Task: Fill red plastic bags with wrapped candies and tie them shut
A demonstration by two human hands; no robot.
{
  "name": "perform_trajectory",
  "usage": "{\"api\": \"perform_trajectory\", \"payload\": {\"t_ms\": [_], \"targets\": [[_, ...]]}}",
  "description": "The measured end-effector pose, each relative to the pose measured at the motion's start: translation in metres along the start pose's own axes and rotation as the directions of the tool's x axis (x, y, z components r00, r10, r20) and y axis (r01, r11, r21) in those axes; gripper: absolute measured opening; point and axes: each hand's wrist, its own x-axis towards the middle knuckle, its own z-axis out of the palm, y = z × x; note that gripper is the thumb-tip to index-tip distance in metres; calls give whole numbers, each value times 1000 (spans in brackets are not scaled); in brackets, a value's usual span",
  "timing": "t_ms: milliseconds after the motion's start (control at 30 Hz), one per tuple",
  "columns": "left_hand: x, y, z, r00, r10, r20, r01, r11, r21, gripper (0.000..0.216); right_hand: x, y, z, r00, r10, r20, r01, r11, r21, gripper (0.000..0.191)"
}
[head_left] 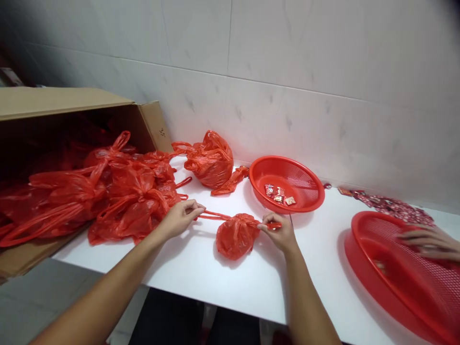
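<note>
A small filled red plastic bag (235,235) lies on the white table (223,282) between my hands. My left hand (180,216) is closed, pinching one stretched handle of the bag out to the left. My right hand (278,231) is closed on the other handle, just right of the bag's gathered top. The two handles are pulled taut in opposite directions.
A cardboard box (72,110) on its side at left spills several tied red bags (125,191). Another tied bag (212,160) sits by the wall. A round red basket (287,184) holds a few small packets. Another person's hand (429,242) rests on a large red basket (409,282) at right.
</note>
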Motion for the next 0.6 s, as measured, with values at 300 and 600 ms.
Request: {"api": "perform_trajectory", "payload": {"t_ms": [300, 600], "targets": [[-15, 16, 88, 920, 267, 288, -314, 940, 131, 117, -4, 0, 24, 917, 130, 376, -239, 936, 260, 42], [-32, 8, 94, 946, 236, 223, -290, 922, 255, 13, 1, 11, 3, 993, 77, 89, -116, 771, 627, 45]]}}
